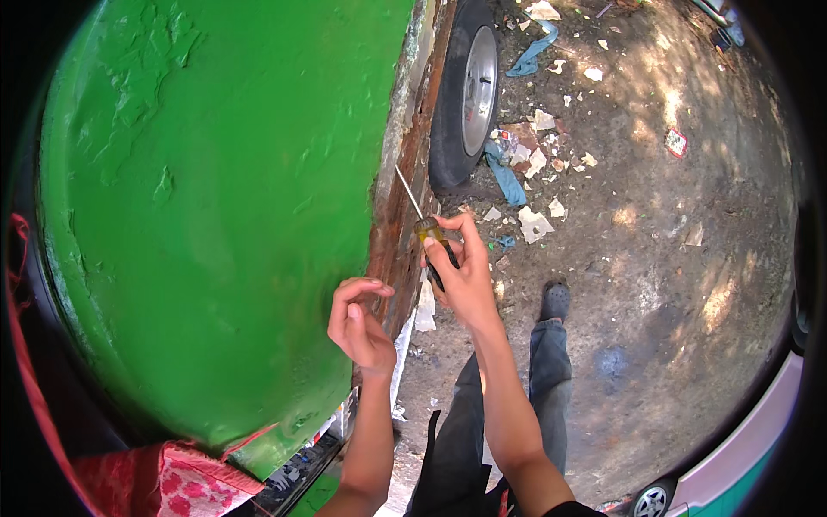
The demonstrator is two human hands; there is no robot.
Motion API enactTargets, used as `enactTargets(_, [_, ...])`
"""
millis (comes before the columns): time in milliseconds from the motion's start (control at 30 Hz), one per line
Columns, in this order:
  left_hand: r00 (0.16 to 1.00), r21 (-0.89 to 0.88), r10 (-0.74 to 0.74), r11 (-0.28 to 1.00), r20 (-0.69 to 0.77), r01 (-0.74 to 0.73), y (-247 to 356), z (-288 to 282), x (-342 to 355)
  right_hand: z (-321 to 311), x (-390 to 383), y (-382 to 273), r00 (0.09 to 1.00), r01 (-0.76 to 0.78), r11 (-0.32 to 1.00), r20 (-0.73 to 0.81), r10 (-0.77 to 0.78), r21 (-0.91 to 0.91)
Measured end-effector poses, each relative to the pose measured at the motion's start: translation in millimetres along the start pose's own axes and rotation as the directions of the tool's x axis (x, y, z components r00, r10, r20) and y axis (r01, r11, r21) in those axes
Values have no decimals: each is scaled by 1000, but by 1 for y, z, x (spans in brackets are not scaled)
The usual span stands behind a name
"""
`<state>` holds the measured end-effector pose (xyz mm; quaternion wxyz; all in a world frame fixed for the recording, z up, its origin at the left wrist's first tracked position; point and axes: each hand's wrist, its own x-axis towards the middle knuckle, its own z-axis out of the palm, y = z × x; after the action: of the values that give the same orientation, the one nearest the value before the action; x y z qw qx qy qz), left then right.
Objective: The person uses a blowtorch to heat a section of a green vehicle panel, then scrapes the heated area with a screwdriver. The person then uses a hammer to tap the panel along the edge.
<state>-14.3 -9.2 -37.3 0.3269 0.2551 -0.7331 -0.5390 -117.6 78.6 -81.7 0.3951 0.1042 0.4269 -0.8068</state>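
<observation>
My right hand [465,276] is wrapped round the yellow and black handle of a screwdriver [428,229]. The thin metal shaft points up and to the left, its tip against or just over the worn edge strip [405,177] of a green painted panel [233,172]. That strip is brown and rusty, with whitish flaking patches. My left hand [362,326] rests at the panel's edge below the screwdriver, fingers curled loosely and apart, with nothing seen in them. Whether its fingertips touch the strip, I cannot tell.
A wheel with a black tyre [452,112] is just right of the strip. Paint flakes [534,224] and blue cloth scraps [506,177] litter the dirt ground. A red patterned cloth [181,482] hangs at lower left. A pale vehicle [732,439] is at lower right.
</observation>
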Motion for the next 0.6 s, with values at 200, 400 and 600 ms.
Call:
enactTargets(200, [1000,-23,-14,1000,6,14,-2,6,-3,-8,9,-14,999,-27,994,15,29,-105])
enactTargets(400, [1000,-71,-9,997,11,10,-2,7,1,-9,2,-9,1000,22,993,13,-21,-112])
enactTargets(600, [1000,-70,-7,998,-10,6,-3,6,6,-4,4,-3,999,47,994,-5,-48,-98])
